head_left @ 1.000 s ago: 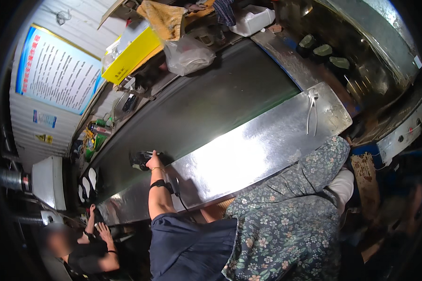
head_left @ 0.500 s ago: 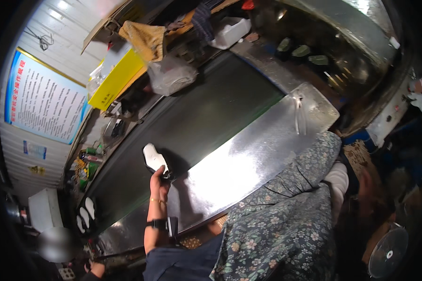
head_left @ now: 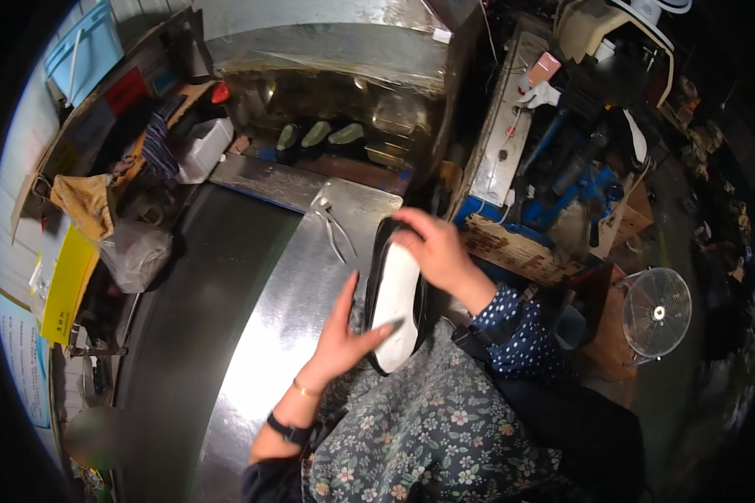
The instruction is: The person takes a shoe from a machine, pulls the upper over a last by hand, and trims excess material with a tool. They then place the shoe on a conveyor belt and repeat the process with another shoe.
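Clock centred on the black shoe (head_left: 397, 295), white insole board uppermost. 9: clear plastic bag (head_left: 138, 258), beyond the dark conveyor belt (head_left: 197, 302). 11: pincers (head_left: 325, 209) loose on the metal worktop (head_left: 268, 327), handles toward the wearer, perhaps for easy reach. 8: left hand (head_left: 341, 345) open, fingers extended alongside, thumb over the insole, likely steadying. Shoe stands lengthwise above the floral apron (head_left: 428, 427). 1: right hand (head_left: 434, 253), blurred, closed round the far end, seemingly bearing weight. 3: wire-caged fan (head_left: 658, 312), well apart.
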The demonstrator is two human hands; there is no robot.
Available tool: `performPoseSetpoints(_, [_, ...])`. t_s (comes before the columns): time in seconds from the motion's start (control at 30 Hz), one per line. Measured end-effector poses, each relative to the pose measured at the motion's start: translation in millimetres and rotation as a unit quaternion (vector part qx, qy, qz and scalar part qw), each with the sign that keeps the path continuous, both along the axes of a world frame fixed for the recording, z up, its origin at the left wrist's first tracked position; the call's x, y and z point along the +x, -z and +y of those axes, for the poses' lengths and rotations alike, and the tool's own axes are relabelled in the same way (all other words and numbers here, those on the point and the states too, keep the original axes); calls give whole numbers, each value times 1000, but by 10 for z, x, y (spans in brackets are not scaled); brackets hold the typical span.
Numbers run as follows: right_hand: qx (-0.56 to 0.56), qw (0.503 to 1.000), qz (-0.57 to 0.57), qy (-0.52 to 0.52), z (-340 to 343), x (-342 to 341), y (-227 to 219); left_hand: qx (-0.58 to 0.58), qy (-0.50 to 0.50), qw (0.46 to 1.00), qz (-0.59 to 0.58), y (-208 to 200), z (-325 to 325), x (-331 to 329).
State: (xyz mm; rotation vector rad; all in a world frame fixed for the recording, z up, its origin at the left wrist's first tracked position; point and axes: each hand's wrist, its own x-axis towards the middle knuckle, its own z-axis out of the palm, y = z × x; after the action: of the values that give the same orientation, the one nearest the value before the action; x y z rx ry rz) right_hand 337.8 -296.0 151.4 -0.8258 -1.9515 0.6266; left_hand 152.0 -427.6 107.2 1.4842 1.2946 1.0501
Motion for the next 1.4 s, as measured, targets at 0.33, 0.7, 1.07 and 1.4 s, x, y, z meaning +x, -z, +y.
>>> performPoseSetpoints(0.33, [-247,967,-25,-59,48,404,492,-55,133,984,-105,378,1030,90])
performPoseSetpoints(0.7, [-200,972,104,67,-215,671,1301,-127,62,972,-186,361,1532,433])
performPoseSetpoints(1.07, [-407,912,-34,42,-502,377,1464,-82,-25,990,-112,864,914,429])
performPoseSetpoints(1.4, [-450,892,-40,5,-604,606,1398,-95,25,995,-17,855,1101,428])
